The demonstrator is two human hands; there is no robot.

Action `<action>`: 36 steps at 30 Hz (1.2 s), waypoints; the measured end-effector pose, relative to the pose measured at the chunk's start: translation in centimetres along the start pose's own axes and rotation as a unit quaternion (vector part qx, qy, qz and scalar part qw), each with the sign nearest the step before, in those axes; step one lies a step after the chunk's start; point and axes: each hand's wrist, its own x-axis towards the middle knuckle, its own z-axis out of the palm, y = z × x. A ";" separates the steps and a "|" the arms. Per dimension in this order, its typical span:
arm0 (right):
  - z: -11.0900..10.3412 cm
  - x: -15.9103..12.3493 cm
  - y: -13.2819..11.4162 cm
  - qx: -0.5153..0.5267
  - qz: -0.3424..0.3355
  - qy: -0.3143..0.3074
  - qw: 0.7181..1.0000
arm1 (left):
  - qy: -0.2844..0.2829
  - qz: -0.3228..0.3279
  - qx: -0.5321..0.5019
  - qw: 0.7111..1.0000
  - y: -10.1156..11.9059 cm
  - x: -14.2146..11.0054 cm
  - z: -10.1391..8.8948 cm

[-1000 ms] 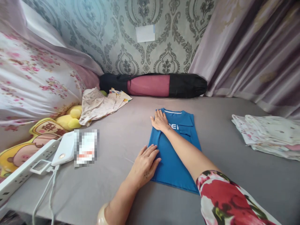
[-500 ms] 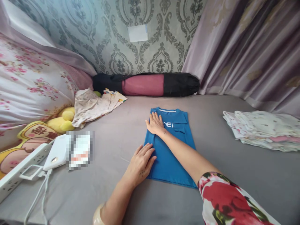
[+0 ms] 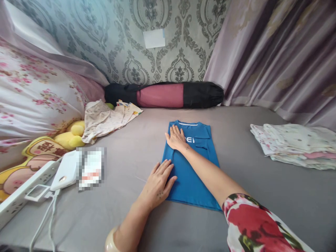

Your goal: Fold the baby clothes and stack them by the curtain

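Observation:
A blue shirt [image 3: 194, 175] lies flat on the grey bed sheet [image 3: 126, 154], its sides and sleeves folded inward and its collar at the far end. Part of a white letter print shows on its chest. My right hand [image 3: 176, 137] lies flat on the upper left of the shirt, fingers stretched away from me, the forearm crossing over the cloth. Lower down, my left hand [image 3: 159, 182] rests along the shirt's left edge, with its fingertips on the fabric. Neither hand grips the cloth.
Folded clothes [image 3: 296, 143] are stacked at the right. A rolled mat in a bag [image 3: 160, 95] lies along the wall. Crumpled light cloth [image 3: 105, 119], a yellow plush toy [image 3: 72, 134], a power strip [image 3: 18, 192] and a white charging device [image 3: 65, 171] with cables sit at the left.
My right hand has slid very slightly to the right on the shirt. My left hand has barely moved, and the shirt keeps its place and shape.

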 end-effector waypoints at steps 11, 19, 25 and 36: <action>-3.1 -2.0 1.6 0.070 0.006 -0.040 0.997 | 0.006 0.002 -0.004 1.000 0.0 0.0 -0.2; -4.3 -5.7 8.7 -0.056 0.088 -0.014 0.994 | 0.011 -0.011 0.008 1.000 0.2 0.1 0.2; -2.8 -6.4 9.3 -0.073 0.097 -0.014 0.992 | -0.013 -0.010 0.020 1.000 0.1 0.1 0.5; -3.7 -7.9 9.5 -0.018 0.082 -0.029 0.996 | 0.001 -0.003 0.017 1.000 0.2 -0.1 0.2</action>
